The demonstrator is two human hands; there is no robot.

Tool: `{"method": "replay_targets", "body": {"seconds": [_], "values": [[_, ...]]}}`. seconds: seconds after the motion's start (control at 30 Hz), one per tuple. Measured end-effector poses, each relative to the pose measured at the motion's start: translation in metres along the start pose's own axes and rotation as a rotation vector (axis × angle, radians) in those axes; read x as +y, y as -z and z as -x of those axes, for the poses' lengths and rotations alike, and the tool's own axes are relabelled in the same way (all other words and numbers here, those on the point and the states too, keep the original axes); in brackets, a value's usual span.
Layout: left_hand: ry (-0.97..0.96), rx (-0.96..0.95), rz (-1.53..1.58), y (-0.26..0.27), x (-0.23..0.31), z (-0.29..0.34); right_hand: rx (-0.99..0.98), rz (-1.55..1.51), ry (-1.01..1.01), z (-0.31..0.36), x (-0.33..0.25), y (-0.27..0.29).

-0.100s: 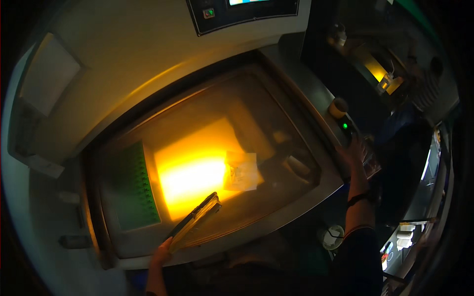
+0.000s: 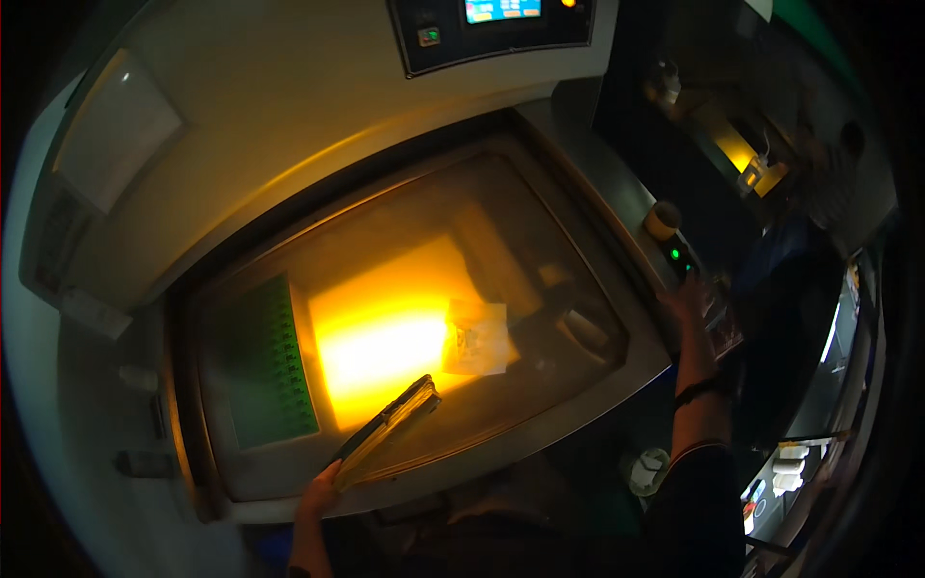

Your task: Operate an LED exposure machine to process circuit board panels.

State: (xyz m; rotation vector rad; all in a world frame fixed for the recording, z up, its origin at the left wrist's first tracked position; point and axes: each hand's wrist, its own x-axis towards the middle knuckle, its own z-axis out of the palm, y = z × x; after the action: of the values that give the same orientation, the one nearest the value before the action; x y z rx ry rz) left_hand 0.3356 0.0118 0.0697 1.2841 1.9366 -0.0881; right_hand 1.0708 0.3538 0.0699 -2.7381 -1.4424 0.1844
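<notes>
My left hand [image 2: 321,489] grips the lower end of a thin flat panel [image 2: 390,424], dark along one edge and pale yellowish on its face. The panel tilts up over the near side of a glass-topped exposure table [image 2: 482,438]. Bright yellow light [image 2: 381,358] shines up through the glass, with a pale square sheet [image 2: 479,339] partly over it. At the table's right side my right hand [image 2: 686,301] reaches to a dark control box [image 2: 680,256] with green lights. Its fingers look stretched out and dim, and I see nothing held in them.
A green sheet with dark marks [image 2: 275,371] lies on the glass at left. A round tan container [image 2: 662,221] stands beyond the control box. A control panel with a lit screen [image 2: 501,34] is on the wall. A white tub [image 2: 647,472] sits low right, and another person [image 2: 829,193] is at far right.
The view has shifted slightly, so more of the wall screen shows. A second small green light now appears by my right fingers. The panel stays in my left hand.
</notes>
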Motion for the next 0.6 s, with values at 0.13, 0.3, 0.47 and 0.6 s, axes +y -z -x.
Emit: {"method": "replay_targets", "body": {"seconds": [0.13, 0.3, 0.47, 0.6], "values": [[-0.003, 0.024, -0.057, -0.016, -0.028, -0.003, 0.189, 0.104, 0.301, 0.083, -0.068, -0.066], [-0.169, 0.123, -0.211, -0.018, -0.083, 0.007, 0.189, -0.199, 1.143, 0.331, -0.126, -0.159], [-0.248, 0.017, -0.347, 0.038, -0.163, 0.020, -0.304, -0.303, 1.223, 0.469, -0.151, -0.138], [-0.264, -0.017, -0.312, 0.105, -0.219, -0.017, -0.345, -0.325, 0.990, 0.498, -0.166, -0.132]]}}
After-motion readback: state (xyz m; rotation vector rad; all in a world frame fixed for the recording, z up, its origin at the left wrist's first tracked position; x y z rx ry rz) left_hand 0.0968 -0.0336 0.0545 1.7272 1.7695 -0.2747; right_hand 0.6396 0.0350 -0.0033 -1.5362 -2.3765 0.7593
